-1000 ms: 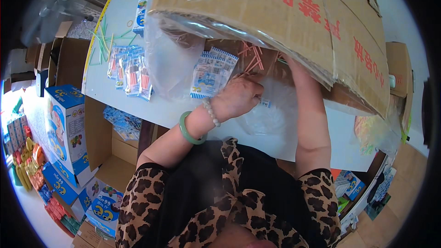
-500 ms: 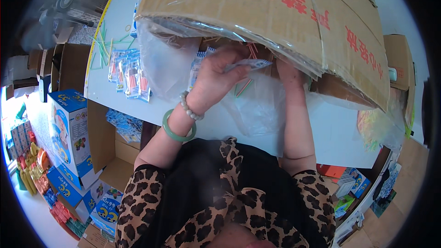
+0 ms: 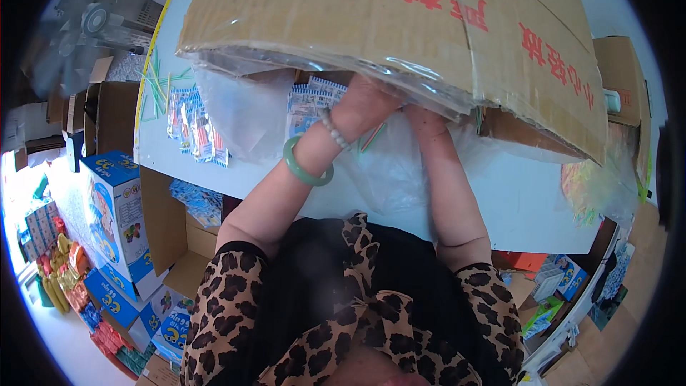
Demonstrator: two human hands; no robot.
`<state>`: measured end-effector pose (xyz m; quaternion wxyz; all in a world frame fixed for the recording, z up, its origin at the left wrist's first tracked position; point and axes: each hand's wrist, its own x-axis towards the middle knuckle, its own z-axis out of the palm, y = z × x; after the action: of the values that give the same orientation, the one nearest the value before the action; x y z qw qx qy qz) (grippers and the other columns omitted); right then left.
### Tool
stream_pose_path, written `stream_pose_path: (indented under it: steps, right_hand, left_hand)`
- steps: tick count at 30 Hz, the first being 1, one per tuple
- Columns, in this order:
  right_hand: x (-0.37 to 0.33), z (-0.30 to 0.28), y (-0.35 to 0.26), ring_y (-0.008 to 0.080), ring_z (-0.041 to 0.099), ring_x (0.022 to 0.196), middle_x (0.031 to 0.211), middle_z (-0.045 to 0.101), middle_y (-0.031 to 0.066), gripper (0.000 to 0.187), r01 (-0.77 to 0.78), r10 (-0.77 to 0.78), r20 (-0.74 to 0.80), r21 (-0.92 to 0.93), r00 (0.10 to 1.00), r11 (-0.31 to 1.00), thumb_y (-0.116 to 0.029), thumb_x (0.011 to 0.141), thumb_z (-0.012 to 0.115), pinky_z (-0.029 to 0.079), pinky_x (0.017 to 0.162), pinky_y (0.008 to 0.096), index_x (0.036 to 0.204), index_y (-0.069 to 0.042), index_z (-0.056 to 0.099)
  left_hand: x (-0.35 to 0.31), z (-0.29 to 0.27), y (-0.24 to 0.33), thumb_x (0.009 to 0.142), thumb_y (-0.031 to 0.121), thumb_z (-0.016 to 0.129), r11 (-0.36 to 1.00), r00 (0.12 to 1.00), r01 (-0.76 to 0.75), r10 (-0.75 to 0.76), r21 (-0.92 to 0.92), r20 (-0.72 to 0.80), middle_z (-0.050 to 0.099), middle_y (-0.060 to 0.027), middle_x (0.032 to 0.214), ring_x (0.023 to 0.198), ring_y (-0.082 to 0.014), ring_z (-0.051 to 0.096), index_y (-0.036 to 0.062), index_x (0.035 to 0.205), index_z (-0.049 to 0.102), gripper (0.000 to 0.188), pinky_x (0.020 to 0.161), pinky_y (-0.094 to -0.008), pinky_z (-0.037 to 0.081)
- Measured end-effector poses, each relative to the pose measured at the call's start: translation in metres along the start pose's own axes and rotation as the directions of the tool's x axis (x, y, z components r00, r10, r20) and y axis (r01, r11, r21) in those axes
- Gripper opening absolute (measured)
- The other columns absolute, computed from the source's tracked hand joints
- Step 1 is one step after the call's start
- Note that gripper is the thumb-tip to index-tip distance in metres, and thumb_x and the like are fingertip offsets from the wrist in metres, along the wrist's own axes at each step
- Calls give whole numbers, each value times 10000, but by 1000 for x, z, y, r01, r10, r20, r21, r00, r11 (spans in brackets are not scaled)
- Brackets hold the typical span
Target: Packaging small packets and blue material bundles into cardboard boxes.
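Note:
A large cardboard box (image 3: 336, 25) lies on the table with its opening facing me, lined with a clear plastic bag (image 3: 236, 104). My left hand (image 3: 370, 99), with a bead bracelet and a green bangle at the wrist, reaches under the box's upper edge. Beside it my right hand (image 3: 426, 123) goes under the same edge. The fingers of both are hidden there, so what they hold cannot be seen. Blue-and-white printed packets (image 3: 303, 109) lie at the opening, left of my left wrist. A striped straw (image 3: 373, 138) shows between my wrists.
More small packets (image 3: 196, 129) and loose green straws (image 3: 153, 86) lie on the table's left side. An open carton (image 3: 161, 221) with blue packets stands below the left edge. A plastic bag of straws (image 3: 582, 186) sits at the right, near another cardboard box (image 3: 618, 86).
My left hand, which held a small packet in front of the opening, has moved right and under the box edge; the packet is out of sight. The box appears shifted slightly left in view.

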<state>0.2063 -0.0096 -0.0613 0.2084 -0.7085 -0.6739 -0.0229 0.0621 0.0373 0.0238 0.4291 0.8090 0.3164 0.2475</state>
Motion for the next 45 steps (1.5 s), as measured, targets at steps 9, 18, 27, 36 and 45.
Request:
stream_pose_path:
  steps: [9, 18, 27, 36, 45]
  right_hand:
    - [-10, -11, 1, 211, 614, 964, 1046, 643, 2, 282, 172, -109, 138, -617, 984, 768, -369, 796, 586, 487, 839, 419, 1038, -236, 642]
    - [-8, 0, 10, 211, 643, 738, 835, 663, 34, 185, 162, -169, 11, -354, 986, 921, -301, 820, 555, 515, 662, 361, 934, -195, 655]
    - [-16, 18, 26, 260, 646, 747, 900, 674, 61, 437, 152, -197, -150, -271, 969, 950, -534, 825, 508, 506, 680, 401, 1010, -168, 659]
    - [-14, 6, 15, 279, 627, 886, 968, 665, 49, 529, 102, -129, -72, -297, 989, 949, -600, 846, 447, 486, 799, 421, 1092, -172, 638]
    - [-21, 3, 36, 261, 622, 944, 1012, 662, 52, 405, 82, -91, -4, -407, 996, 910, -480, 847, 517, 472, 859, 374, 1073, -172, 652]
  left_hand:
    - [-27, -16, -31, 853, 43, 536, 988, 954, -152, 146, 0, -262, 591, -59, 1105, 1026, -197, 533, 16, 1099, 555, 248, 908, -339, 412]
    - [-32, -18, -20, 839, -50, 554, 972, 977, 2, -52, -234, -207, 615, -40, 1055, 964, -115, 544, 18, 1089, 559, 259, 860, -289, 452]
    - [-24, -5, -51, 925, 175, 459, -24, 955, -226, 191, -974, -227, 521, -102, 1220, 1076, -244, 526, 3, 1189, 482, 316, 921, -416, 455]
    - [-37, -22, -27, 836, 13, 568, 983, 979, -1, -36, -186, -199, 612, -113, 1071, 1004, -218, 568, 5, 1098, 569, 262, 869, -350, 445]
    - [-33, -34, -7, 743, -48, 662, 913, 957, 206, -264, -351, -124, 672, -63, 963, 869, -103, 599, -8, 1022, 625, 284, 759, -265, 499]
